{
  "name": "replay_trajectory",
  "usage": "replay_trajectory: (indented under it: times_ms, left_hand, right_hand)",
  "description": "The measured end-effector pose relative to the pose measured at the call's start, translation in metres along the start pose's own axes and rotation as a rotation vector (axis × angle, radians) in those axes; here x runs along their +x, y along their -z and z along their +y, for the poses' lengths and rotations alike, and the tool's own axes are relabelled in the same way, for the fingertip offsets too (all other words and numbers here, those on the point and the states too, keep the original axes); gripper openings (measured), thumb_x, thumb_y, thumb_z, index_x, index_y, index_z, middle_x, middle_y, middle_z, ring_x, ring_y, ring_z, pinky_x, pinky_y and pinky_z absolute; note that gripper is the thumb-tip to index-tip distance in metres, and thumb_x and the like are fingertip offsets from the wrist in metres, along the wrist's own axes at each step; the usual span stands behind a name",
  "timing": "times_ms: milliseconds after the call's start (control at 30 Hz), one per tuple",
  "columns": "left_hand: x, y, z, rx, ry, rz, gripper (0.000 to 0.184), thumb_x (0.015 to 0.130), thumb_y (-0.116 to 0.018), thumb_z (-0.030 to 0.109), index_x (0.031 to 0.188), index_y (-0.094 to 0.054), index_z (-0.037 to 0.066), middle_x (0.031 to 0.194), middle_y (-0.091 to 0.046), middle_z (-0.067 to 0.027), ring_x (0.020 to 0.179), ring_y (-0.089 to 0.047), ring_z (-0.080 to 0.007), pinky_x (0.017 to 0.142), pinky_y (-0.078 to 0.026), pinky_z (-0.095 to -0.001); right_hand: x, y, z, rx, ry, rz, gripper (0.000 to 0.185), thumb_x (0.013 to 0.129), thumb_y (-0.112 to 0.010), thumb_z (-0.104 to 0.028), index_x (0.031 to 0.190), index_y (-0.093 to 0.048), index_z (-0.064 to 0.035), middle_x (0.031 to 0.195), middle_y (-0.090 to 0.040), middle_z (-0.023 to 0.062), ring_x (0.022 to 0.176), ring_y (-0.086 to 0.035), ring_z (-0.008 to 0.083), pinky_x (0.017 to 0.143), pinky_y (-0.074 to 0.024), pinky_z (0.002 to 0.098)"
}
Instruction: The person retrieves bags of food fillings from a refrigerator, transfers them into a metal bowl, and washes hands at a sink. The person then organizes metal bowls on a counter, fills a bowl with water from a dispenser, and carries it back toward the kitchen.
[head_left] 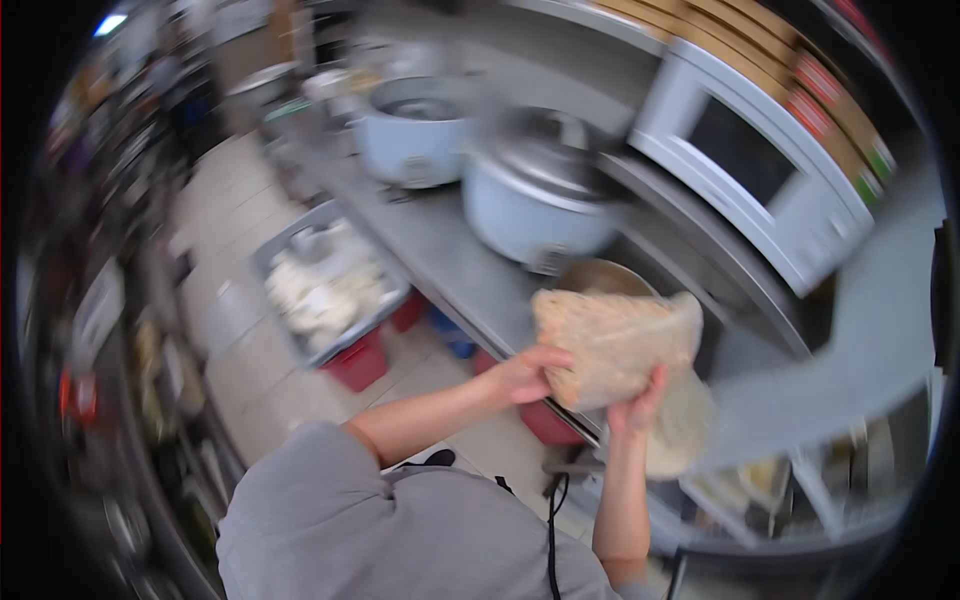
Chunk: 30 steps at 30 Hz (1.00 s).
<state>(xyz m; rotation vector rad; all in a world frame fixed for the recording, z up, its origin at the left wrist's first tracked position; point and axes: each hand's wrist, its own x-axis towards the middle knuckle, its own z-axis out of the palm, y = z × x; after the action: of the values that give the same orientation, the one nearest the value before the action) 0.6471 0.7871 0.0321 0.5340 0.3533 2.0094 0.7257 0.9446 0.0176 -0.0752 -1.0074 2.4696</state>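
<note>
Both hands hold a clear plastic bag [618, 345] packed with a pale beige, crumbly-looking food that I cannot name exactly. My left hand [527, 374] is closed on the bag's left edge, thumb on top. At its lower edge, my right hand [635, 405] grips it from below, with the fingers partly hidden. A loose, see-through end of the bag hangs down beside my right wrist. The bag is tilted in the air, in front of the counter. Behind it, partly covered, is a round metal bowl or pot [600, 275].
A lidded rice cooker [535, 205] and a second cooker [415, 135] stand on the steel counter [440, 235]. A white microwave [740, 150] sits on a raised shelf. Beside the counter, a grey tub [335, 290] of white pieces rests on a red crate [357, 362]. Blurred shelving lines the left.
</note>
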Motion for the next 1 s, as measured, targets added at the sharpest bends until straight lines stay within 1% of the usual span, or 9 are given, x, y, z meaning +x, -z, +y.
replay_trajectory:
  times_ms: [200,400,467,633,733,800,833,933,1000]
  left_hand:
    - [-0.111,0.021,0.015,0.013,-0.25,0.261,0.057,0.074,-0.055,0.012,0.123,-0.028,0.003,0.122,-0.039,-0.0109,0.113,-0.037,-0.0208,0.096,-0.028,-0.0371]
    - [-0.212,0.013,0.027,-0.142,-0.575,0.4,0.053,0.077,-0.056,0.02,0.122,-0.032,0.005,0.121,-0.041,-0.0092,0.111,-0.039,-0.0193,0.094,-0.03,-0.036]
    - [-0.241,0.022,0.03,0.079,-0.652,0.64,0.048,0.078,-0.054,0.018,0.12,-0.035,0.005,0.119,-0.042,-0.0081,0.11,-0.041,-0.019,0.093,-0.031,-0.0355]
    - [-0.323,0.016,0.054,0.069,-0.85,0.814,0.044,0.077,-0.053,0.014,0.116,-0.038,0.002,0.113,-0.048,-0.0099,0.105,-0.045,-0.0199,0.092,-0.034,-0.0355]
    - [-0.387,0.029,0.075,-0.044,-0.926,0.841,0.043,0.077,-0.054,0.014,0.115,-0.039,0.001,0.111,-0.048,-0.011,0.104,-0.046,-0.0208,0.092,-0.034,-0.0357]
    - [-0.433,0.036,0.091,-0.033,-0.964,0.852,0.043,0.077,-0.054,0.015,0.115,-0.04,0.001,0.111,-0.049,-0.0115,0.103,-0.047,-0.0211,0.091,-0.035,-0.0358]
    - [-0.456,0.039,0.101,-0.026,-0.991,0.861,0.043,0.076,-0.055,0.016,0.114,-0.041,0.001,0.111,-0.049,-0.012,0.102,-0.048,-0.0213,0.091,-0.036,-0.0359]
    - [-0.522,0.043,0.133,0.094,-0.954,0.988,0.042,0.076,-0.055,0.016,0.113,-0.042,0.0,0.11,-0.05,-0.013,0.1,-0.05,-0.0212,0.089,-0.038,-0.035]
    - [-0.553,0.041,0.159,0.106,-0.9,1.074,0.042,0.077,-0.055,0.016,0.112,-0.042,-0.001,0.109,-0.05,-0.013,0.099,-0.05,-0.0209,0.088,-0.039,-0.0344]
  right_hand:
    - [-0.011,-0.057,0.09,0.2,-0.431,-0.174,0.06,0.08,-0.044,-0.042,0.124,-0.027,-0.0052,0.125,-0.035,0.0102,0.114,-0.034,0.0249,0.096,-0.0276,0.0385]
    - [-0.036,-0.1,0.155,0.166,-0.613,-0.31,0.057,0.082,-0.042,-0.041,0.123,-0.029,-0.0046,0.124,-0.036,0.0099,0.114,-0.035,0.0236,0.096,-0.028,0.0374]
    - [-0.045,-0.112,0.175,0.061,-0.684,-0.385,0.056,0.081,-0.048,-0.036,0.123,-0.029,-0.0049,0.124,-0.036,0.0083,0.114,-0.035,0.0219,0.096,-0.0277,0.0366]
    - [-0.055,-0.163,0.218,-0.287,-0.708,-0.736,0.063,0.077,-0.056,-0.033,0.125,-0.027,-0.0043,0.123,-0.037,0.0066,0.114,-0.035,0.0208,0.096,-0.0266,0.0356]
    - [-0.057,-0.203,0.263,-0.325,-0.757,-0.944,0.067,0.076,-0.056,-0.039,0.124,-0.028,-0.0024,0.122,-0.038,0.0084,0.114,-0.035,0.0203,0.094,-0.0274,0.034]
    - [-0.051,-0.24,0.307,0.133,-1.149,-1.007,0.073,0.076,-0.045,-0.054,0.125,-0.026,-0.0037,0.124,-0.037,0.009,0.115,-0.035,0.0219,0.094,-0.0281,0.0364]
    - [-0.058,-0.271,0.316,0.156,-1.216,-0.921,0.078,0.074,-0.034,-0.062,0.127,-0.023,-0.0061,0.124,-0.037,0.0096,0.115,-0.035,0.0233,0.092,-0.0319,0.039]
    - [-0.065,-0.311,0.386,0.026,-1.257,-1.017,0.076,0.075,-0.036,-0.061,0.128,-0.021,-0.0085,0.125,-0.036,0.0099,0.114,-0.036,0.0244,0.089,-0.0352,0.0409]
    - [-0.073,-0.309,0.442,-0.134,-1.28,-1.058,0.07,0.076,-0.046,-0.052,0.126,-0.024,-0.0088,0.123,-0.038,0.0102,0.11,-0.04,0.0241,0.085,-0.0389,0.0404]
